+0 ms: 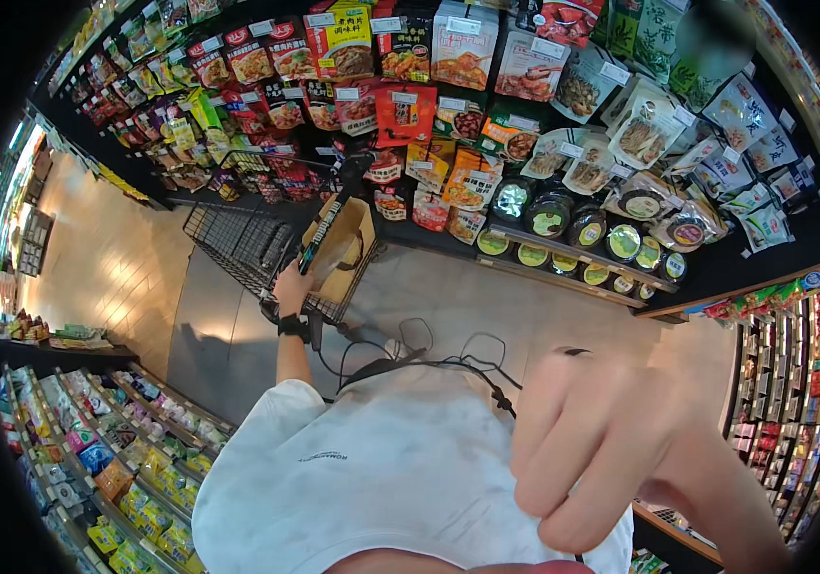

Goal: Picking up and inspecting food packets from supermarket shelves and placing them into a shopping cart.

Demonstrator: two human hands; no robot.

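Observation:
My left hand (293,288), with a black band on its wrist, grips the dark handle (320,233) of a black wire shopping cart (234,233). Inside the cart, beside that handle, stands an open tan bag or box (361,226) with a dark carrying loop. Large and close to the camera, my right hand (596,441) is raised in front of my white T-shirt (395,473). Its fingers are curled in, and I see nothing held; the palm side is hidden. Black cords (478,367) hang at my waist.
Ahead rises a shelf display of hanging seasoning packets (406,115) and bagged dried foods (643,129). Round dark packages (623,242) line its lower ledge. Snack shelves (116,477) stand at left, more stocked shelves (797,402) at right. Tiled floor (445,294) runs between them.

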